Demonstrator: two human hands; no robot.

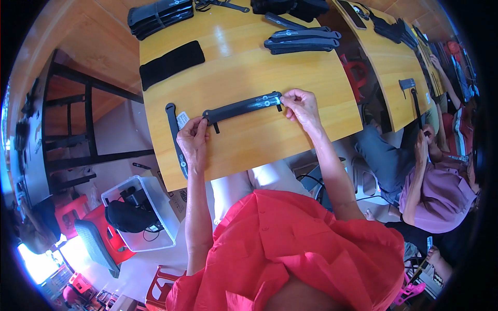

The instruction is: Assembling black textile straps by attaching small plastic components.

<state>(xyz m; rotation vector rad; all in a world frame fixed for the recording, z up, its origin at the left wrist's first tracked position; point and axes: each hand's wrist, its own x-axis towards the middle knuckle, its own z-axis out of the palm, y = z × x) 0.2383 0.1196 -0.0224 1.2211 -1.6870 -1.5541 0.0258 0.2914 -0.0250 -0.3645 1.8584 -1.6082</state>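
Observation:
Stretched just above the yellow table (pixel 228 150) is a flat black strap (pixel 241 107) with pale print and short dark tabs hanging from its lower edge. It may be more than one layer; I cannot tell. My left hand (pixel 193 139) pinches its left end, near a round eyelet. At the other end, my right hand (pixel 302 108) grips the strap between thumb and fingers, beside a small whitish patch. A second black strap (pixel 175 142) lies lengthwise along the table's left edge, close to my left hand, with a white label (pixel 182 119) next to it.
Farther back lie a black cloth piece (pixel 173 64), a pile of straps (pixel 302 41) and dark bundles (pixel 160 18). A clear plastic bin (pixel 168 217) with black items stands on the floor at left. Co-workers sit at another table (pixel 386 62) on the right.

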